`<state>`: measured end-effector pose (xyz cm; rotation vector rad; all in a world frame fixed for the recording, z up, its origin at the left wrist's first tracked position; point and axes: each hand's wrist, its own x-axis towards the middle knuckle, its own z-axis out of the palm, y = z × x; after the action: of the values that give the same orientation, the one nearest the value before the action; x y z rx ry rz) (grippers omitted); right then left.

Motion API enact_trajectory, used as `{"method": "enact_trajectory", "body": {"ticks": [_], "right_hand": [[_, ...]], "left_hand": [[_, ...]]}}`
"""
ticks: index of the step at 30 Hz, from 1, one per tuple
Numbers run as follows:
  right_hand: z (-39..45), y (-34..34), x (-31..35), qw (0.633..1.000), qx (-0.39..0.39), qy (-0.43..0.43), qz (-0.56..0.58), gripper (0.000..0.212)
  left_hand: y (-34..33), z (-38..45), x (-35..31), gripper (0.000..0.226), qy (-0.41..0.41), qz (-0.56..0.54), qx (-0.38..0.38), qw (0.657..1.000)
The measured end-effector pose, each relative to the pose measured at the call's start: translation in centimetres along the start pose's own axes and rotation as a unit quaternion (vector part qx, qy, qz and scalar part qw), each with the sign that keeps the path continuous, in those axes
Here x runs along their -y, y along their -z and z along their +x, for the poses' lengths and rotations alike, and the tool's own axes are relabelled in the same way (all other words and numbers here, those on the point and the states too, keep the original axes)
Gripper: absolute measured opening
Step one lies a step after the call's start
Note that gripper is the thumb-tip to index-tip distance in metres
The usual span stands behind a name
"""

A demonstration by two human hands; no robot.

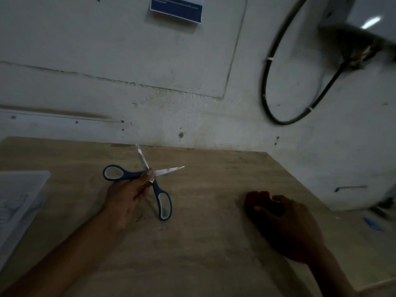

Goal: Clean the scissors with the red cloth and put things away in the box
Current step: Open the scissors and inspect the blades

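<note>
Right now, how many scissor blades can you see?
2: one blade points up toward the wall, the other blade points right; the left hand holds the open scissors.

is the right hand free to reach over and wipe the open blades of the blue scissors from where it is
Probably yes: the right hand grips the red cloth on the wooden table, and only bare tabletop lies between it and the blue-handled scissors held by the left hand.

A dim room. A wooden table stands against a stained, cracked white wall. A blue notice is stuck high on it. A black cable loops down the wall at the right.
</note>
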<state>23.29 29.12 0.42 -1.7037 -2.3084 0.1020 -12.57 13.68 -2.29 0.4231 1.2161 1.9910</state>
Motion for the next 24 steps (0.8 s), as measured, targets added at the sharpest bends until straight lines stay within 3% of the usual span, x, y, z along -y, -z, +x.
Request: {"method": "enact_trajectory", "body": {"ticks": [4,6,9,12,15,17,19,22,24], "right_hand": [[1.2,1.9,-0.6,0.999,0.039,0.015,0.035,0.032],[1.7,3.0,-0.5,0.997,0.063,0.025,0.021,0.026],[2.7,5.2,0.8,0.996,0.053,0.031,0.057,0.018],[3.0,8.2,4.2,0.969,0.018,0.027,0.245,0.011],[2.6,9.2,9.5,0.888,-0.054,0.072,0.45,0.011],[2.4,7.7,13.4,0.842,-0.053,0.093,0.528,0.011],[2.4,4.3,17.0,0.82,0.001,0.1,0.564,0.009],[2.3,-2.0,20.3,0.81,0.086,0.09,0.573,0.006],[2.0,-5.2,21.3,0.822,0.075,0.115,0.553,0.009]], "left_hand": [[0.1,0.0,0.1,0.041,0.004,-0.005,-0.004,1.0],[0.1,-0.1,0.1,0.027,0.003,-0.003,0.002,1.0],[-0.1,-0.4,0.3,0.025,-0.007,0.005,0.01,1.0],[0.1,-0.5,0.2,0.035,-0.026,0.032,0.012,0.999],[0.1,-0.3,0.1,0.031,-0.024,0.022,0.009,0.999],[0.0,-0.4,0.1,0.029,-0.019,0.001,0.003,1.0],[0.0,-0.6,0.1,0.028,-0.01,-0.012,0.012,1.0],[0.2,-0.5,0.3,0.033,0.001,-0.026,0.023,0.999],[0.5,0.1,0.6,0.033,-0.014,-0.018,-0.002,1.0]]}}
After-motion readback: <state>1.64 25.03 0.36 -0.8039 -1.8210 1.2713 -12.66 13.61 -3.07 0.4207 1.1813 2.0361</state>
